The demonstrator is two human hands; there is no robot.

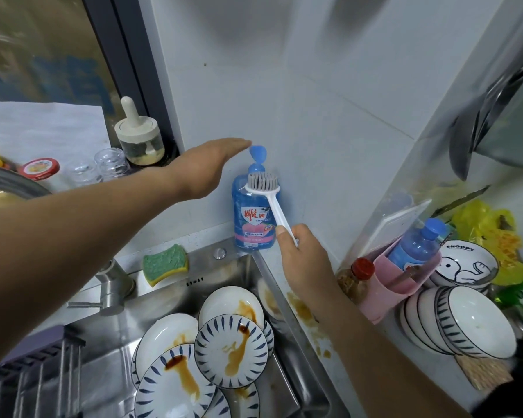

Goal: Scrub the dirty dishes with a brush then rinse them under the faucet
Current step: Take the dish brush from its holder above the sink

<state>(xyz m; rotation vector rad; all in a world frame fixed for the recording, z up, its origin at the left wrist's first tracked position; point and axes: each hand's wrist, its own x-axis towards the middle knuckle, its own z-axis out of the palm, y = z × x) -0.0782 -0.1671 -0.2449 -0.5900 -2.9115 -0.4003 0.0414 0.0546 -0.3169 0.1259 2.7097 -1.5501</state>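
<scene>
My right hand (304, 260) grips the white handle of a dish brush (264, 188), its grey bristles held up just below the pump of a blue dish soap bottle (251, 218) in the counter corner. Flat and with straight fingers, my left hand (206, 167) reaches over the blue pump head (258, 152), fingertips at its edge. Several white plates with blue dashes (230, 351), smeared with brown sauce, lie stacked in the steel sink (109, 351). The faucet (112, 285) stands at the sink's back left.
A green-and-yellow sponge (165, 263) lies on the sink's back ledge. A dish rack (27, 378) sits at the sink's left. Stacked bowls (456, 321), a pink caddy (396, 285) with another blue bottle and a sauce jar (357, 282) crowd the right counter. Sauce stains mark the counter edge.
</scene>
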